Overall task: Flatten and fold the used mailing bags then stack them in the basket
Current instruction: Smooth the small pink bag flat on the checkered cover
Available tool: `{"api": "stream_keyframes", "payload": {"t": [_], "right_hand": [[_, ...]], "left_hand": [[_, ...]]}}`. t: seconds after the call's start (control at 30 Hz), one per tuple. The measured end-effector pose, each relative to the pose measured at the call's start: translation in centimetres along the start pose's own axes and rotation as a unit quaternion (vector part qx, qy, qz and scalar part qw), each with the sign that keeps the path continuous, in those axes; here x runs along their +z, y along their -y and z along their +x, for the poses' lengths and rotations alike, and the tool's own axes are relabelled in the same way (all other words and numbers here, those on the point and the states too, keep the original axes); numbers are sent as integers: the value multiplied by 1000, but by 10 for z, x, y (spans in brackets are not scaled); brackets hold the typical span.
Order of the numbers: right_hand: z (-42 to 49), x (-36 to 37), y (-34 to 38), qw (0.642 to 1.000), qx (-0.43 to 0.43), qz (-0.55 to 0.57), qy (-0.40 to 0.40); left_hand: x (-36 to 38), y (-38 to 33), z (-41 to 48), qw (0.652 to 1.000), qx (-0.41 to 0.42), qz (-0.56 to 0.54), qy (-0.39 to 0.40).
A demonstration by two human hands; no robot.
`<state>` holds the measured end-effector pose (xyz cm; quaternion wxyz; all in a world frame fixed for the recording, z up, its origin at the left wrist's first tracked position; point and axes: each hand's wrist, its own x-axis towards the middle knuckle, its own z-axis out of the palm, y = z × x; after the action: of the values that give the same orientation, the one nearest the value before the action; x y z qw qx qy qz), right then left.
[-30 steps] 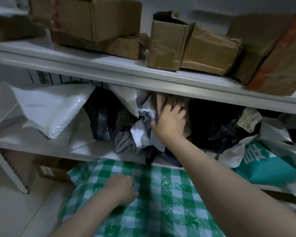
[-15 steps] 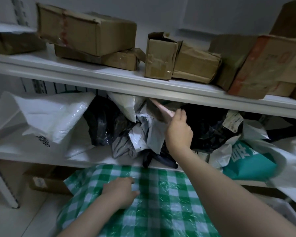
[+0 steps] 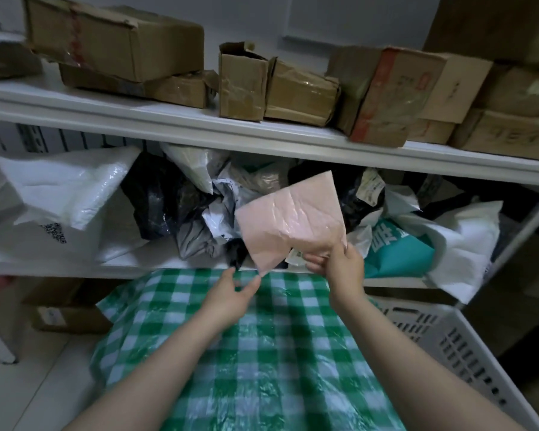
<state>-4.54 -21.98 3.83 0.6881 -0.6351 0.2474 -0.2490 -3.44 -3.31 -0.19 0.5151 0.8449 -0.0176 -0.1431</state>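
Here, over the checked cloth, my right hand pinches a corner of the flimsy, probably slick pink bag, left hand open below.

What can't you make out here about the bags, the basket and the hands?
Head view only:
Basket: inside hidden by the green checked sheet; any stack unseen.
Left hand: fingertips blurred; contact with the pink bag unclear.
Pink bag: bottom edge hidden behind the right hand.
Shelf labels: too small.

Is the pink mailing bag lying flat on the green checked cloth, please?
No, the right hand holds the pink mailing bag up, clear of the green checked cloth.
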Motion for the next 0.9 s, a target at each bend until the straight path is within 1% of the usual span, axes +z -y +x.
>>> {"api": "stream_keyframes", "payload": {"t": [0.03, 0.1, 0.17, 0.23, 0.33, 0.5, 0.57, 0.63, 0.7, 0.77, 0.8, 0.87, 0.9], "right_hand": [[-3, -4, -5, 996, 61, 62, 1], [-15, -14, -17, 979, 148, 140, 2], [-28, -25, -32, 966, 203, 161, 14], [-37, -36, -43, 960, 235, 147, 27], [-42, -56, -58, 964, 245, 81, 71], [-37, -91, -66, 965, 223, 4, 139], [-35, -101, -67, 968, 208, -10, 142], [-32, -108, -68, 969, 205, -15, 140], [-31, -115, -68, 958, 244, 17, 150], [-33, -119, -65, 935, 304, 39, 178], [-35, -120, -64, 926, 318, 31, 199], [-39, -118, -69, 923, 302, -14, 239], [-41, -115, -73, 927, 283, -40, 243]], "left_hand": [[4, -2, -2, 998, -5, -59, 3], [17, -2, -5, 988, -8, -155, 6], [29, 0, -12, 968, -9, -249, 4], [35, 0, -21, 952, -10, -305, -12], [37, 7, -28, 953, -12, -301, -34], [31, 27, -33, 967, -21, -254, -12], [29, 32, -35, 970, -14, -244, -3], [27, 34, -36, 979, 0, -201, -20], [24, 36, -38, 984, 13, -169, -48], [22, 38, -40, 981, 22, -182, -64], [21, 40, -41, 980, 25, -184, -73], [21, 45, -43, 983, 25, -162, -79], [21, 47, -43, 983, 19, -165, -80]]}}
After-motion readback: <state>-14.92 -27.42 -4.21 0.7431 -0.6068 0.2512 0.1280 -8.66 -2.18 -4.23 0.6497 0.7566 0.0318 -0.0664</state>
